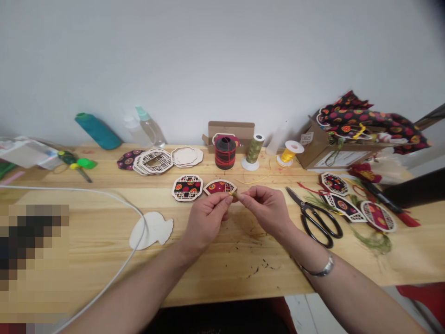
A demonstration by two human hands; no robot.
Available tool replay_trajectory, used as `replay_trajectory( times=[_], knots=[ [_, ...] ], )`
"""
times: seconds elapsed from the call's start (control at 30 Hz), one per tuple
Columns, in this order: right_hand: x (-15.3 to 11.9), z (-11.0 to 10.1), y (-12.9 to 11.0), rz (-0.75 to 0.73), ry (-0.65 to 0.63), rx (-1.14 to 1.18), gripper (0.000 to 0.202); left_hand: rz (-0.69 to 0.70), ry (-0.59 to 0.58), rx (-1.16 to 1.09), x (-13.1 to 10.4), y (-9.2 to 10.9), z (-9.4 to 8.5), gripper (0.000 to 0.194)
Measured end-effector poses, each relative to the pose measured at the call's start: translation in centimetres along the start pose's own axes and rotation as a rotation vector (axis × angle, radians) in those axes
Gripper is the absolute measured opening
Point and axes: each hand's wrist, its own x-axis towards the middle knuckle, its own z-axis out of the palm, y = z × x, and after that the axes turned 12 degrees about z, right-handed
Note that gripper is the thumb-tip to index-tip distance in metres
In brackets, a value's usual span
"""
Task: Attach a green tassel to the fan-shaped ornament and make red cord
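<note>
Counter (86,260): scissors (308,206) right of centre | 3 spools (255,150) in a row, back centre | carton (239,127) behind leftmost spool (225,155) | box (308,155) back right, fabric (368,118) on top | 2 bottles (153,132) back left | frame stack (148,168) before bottles

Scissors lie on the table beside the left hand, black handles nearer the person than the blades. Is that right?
Wrong hand: the head view shows the scissors on the table beside the right hand, black handles nearer the person than the blades.

single head-worn view from the near side of the tabletop (215,283), facing forward and down, left hand (207,221) and right hand (268,209) close at centre, wall (222,60) farther off towards twelve o'clock
</note>
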Motion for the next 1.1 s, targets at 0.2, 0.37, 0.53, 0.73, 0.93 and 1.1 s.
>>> replay_trajectory(
  times=[0.2,0.37,0.53,0.73,0.93,1.1],
  knots=[
    [0.0,0.0,-0.1,0.018,-0.039,0.044,0.023,0.034,-0.039,0.022,0.0,-0.4,-0.1,0.022],
    [0.0,-0.1,0.0,-0.001,-0.085,0.086,0.017,0.034,-0.069,0.004,-0.1,-0.6,-0.1,0.021],
    [0.2,-0.1,-0.1,-0.01,-0.074,0.073,0.014,0.04,-0.121,-0.072,-0.2,-0.8,-0.1,0.017],
    [0.5,-0.4,-0.2,0.035,-0.138,0.144,0.013,-0.002,-0.18,-0.165,-0.1,-1.1,0.0,0.019],
    [0.7,-0.7,-0.2,0.087,-0.25,0.214,0.014,-0.018,-0.232,-0.171,-0.1,-0.8,-0.1,0.02],
    [0.9,-1.0,-0.3,0.107,-0.277,0.148,0.012,-0.024,-0.248,-0.145,-0.1,-0.6,-0.1,0.02]
  ],
)
